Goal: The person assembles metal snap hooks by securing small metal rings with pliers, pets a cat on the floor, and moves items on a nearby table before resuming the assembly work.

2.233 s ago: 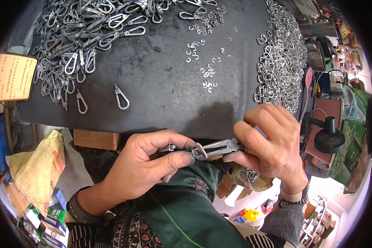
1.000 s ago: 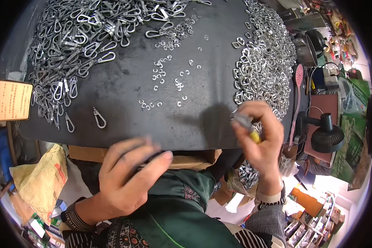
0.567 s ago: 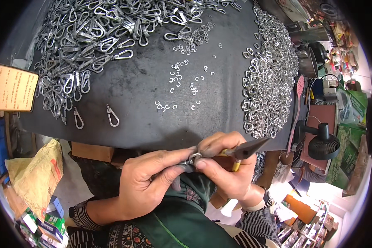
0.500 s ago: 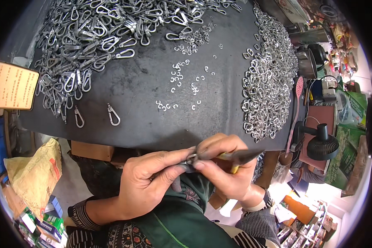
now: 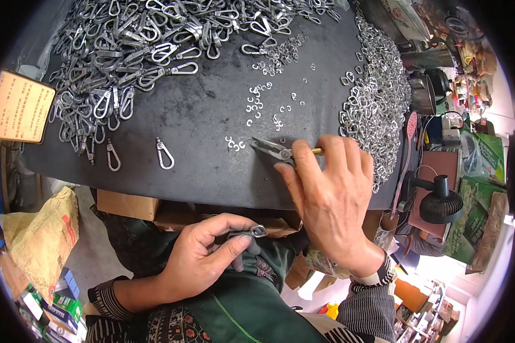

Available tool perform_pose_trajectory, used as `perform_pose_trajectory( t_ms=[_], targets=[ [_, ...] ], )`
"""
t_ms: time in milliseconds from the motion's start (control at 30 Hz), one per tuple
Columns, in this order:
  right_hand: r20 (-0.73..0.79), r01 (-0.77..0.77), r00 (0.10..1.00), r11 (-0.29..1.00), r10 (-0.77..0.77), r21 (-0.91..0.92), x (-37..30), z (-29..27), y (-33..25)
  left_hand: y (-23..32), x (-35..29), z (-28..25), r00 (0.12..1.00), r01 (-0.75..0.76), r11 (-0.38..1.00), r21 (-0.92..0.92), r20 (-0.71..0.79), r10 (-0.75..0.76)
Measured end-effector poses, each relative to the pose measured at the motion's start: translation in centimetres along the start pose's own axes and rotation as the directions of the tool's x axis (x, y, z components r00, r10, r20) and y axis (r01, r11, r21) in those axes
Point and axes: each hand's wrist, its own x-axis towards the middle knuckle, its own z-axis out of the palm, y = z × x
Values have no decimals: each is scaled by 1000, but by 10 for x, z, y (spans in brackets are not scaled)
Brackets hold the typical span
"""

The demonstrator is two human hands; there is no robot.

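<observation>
My left hand (image 5: 203, 257) is closed in front of the table edge on a snap hook, most of it hidden by the fingers. A small metal ring (image 5: 259, 231) sticks out past the fingertips at its end. Over the table, my right hand (image 5: 337, 200) grips pliers (image 5: 276, 150) with yellow on the handles. Their jaws point left, the tips close to a few small open C-shaped rings (image 5: 234, 143); I cannot tell if a ring is between them. Two single snap hooks (image 5: 165, 154) lie apart to the left.
A large heap of snap hooks (image 5: 154, 40) covers the far left of the dark table (image 5: 212, 177). More C-rings (image 5: 280, 57) lie mid-table. At the right is a long pile of metal rings (image 5: 372, 108). A lit screen (image 5: 18, 108) stands left; a small black fan (image 5: 440, 203) stands right.
My hands have come apart. The right hand moved up over the table with the pliers, now turned toward the C-rings. The left stays low, still holding the snap hook and ring.
</observation>
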Motion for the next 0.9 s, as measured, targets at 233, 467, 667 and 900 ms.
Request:
perform_pose_trajectory(
  t_ms=[233, 467, 667, 900],
  targets=[
    [37, 28, 999, 1000, -28, 2, 6, -5, 6, 4, -1, -9, 969, -248, 919, 307, 60, 241],
    [99, 34, 995, 999, -35, 9, 10, -12, 4, 17, -4, -12, 971, -230, 917, 326, 12, 239],
    [103, 44, 994, 999, -42, -20, 10, -13, 1, 15, -3, -15, 966, -249, 931, 268, 4, 258],
    [78, 353, 920, 898, -384, 263, 15, -26, 28, 35, -1, -26, 997, 75, 991, -114, -17, -78]
  ],
)
